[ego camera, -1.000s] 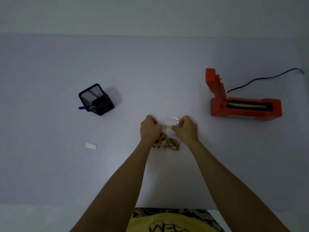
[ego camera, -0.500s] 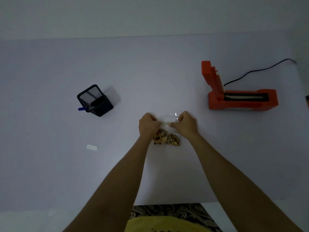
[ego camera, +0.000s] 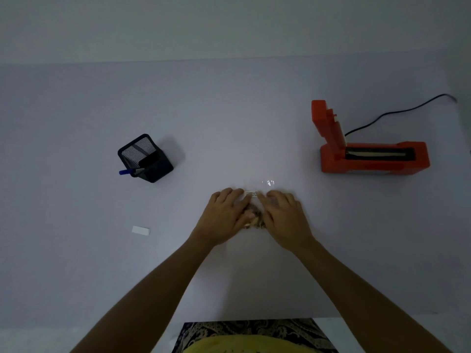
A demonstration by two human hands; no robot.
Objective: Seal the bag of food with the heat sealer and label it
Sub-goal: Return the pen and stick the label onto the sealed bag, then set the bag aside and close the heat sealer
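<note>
Table (ego camera: 229, 123): orange heat sealer (ego camera: 372, 156) far right, lid raised. Your forearms converge at centre; left hand (ego camera: 224, 215) and right hand (ego camera: 285, 215) lie flat, fingers extended, pressing the bag of food (ego camera: 254, 217) on the table between them.

bare table (ego camera: 254, 118) between pen holder (ego camera: 146, 159) and heat sealer (ego camera: 369, 154), raised lid (ego camera: 327, 123) leftward

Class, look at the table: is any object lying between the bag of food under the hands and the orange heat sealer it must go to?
Nothing visible does. The bag of food lies under both hands; the table between it and the open heat sealer is bare. The pen holder and white label sit on the opposite side.
</note>
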